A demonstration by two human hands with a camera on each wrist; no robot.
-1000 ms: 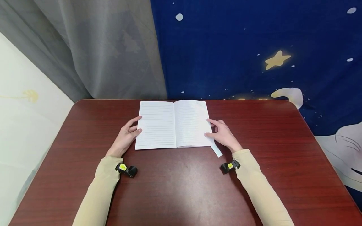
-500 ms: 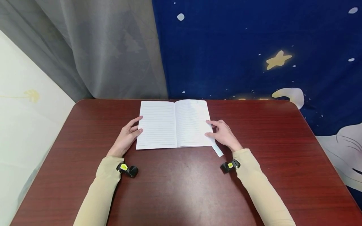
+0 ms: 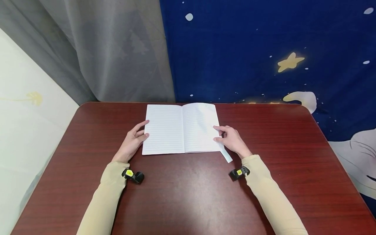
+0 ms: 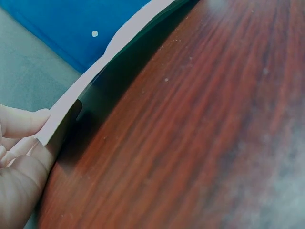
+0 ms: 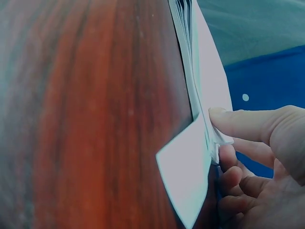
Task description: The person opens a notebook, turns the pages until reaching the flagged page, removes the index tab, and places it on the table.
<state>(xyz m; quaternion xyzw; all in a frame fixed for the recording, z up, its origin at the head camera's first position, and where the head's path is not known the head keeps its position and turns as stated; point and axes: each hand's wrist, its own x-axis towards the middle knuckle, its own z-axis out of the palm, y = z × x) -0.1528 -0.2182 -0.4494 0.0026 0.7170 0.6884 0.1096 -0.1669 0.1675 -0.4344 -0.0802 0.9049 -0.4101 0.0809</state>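
An open notebook [image 3: 164, 130] with lined white pages lies at the far middle of the table in the head view. My left hand [image 3: 131, 142] grips its left edge, the thumb on top of the page and other fingers beneath, as the left wrist view shows. That side tilts up from the table, with a dark shadow under it. At the opposite edge, my right hand [image 3: 232, 138] pinches the right-hand pages, which bow upward near the spine. A pale strip [image 5: 183, 167] juts out from the notebook's lower right corner, below the right thumb.
The notebook stands on a reddish-brown wooden table [image 3: 188, 195] with rounded far corners. Behind it hang a grey curtain [image 3: 123, 58] and a blue cloth [image 3: 229, 52] with stars and a moon. Black wrist cameras [image 3: 133, 176] sit on both sleeves.
The right-hand page bows up slightly more, with faint shading on it. The right index fingertip has slid slightly toward the near side. Both hands keep their hold; the head view has shifted slightly.
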